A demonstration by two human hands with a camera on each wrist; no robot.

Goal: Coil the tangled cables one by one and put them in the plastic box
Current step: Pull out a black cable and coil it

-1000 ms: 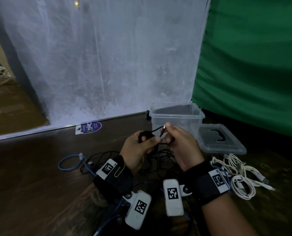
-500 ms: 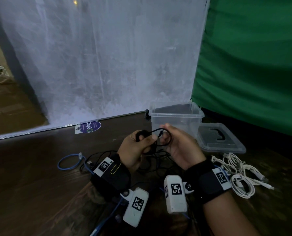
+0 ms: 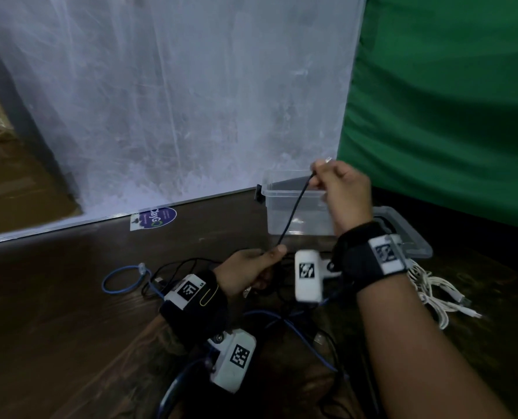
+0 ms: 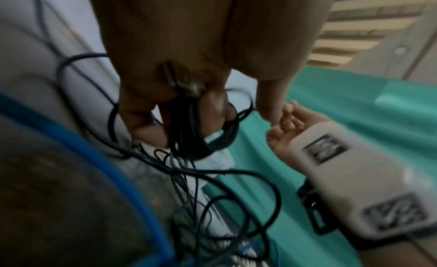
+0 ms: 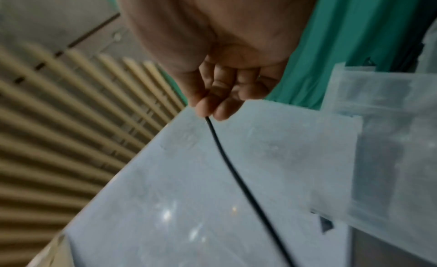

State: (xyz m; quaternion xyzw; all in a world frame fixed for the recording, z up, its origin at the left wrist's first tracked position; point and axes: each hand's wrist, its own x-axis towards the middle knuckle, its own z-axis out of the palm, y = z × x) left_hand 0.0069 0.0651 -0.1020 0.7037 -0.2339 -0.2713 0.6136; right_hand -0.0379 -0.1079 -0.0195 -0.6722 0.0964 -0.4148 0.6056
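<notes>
Black cable (image 3: 294, 211) runs taut between the two hands, slanting from the lower one up toward one o'clock. The right hand (image 3: 341, 189) is raised in front of the plastic box (image 3: 282, 201), thumb and forefinger pinching the cable just below its metal plug. The left hand (image 3: 247, 272) sits lower, at about seven o'clock from the right, its fingers curled round a bundle of finished black loops — the left wrist view shows that coil hanging from the fingers (image 4: 146, 125). Under the hands a tangle of black wires (image 3: 176, 267) lies on the dark wooden floor (image 3: 55, 313). A blue cable (image 3: 121, 279) curls on the floor at nine o'clock from the left hand. A heap of white cables (image 3: 433, 294) lies at three o'clock, just beside the box's lid (image 3: 415, 234), which rests flat next to the box. Behind stand a whitish sheet (image 3: 176, 101) and a green cloth (image 3: 448, 101).
</notes>
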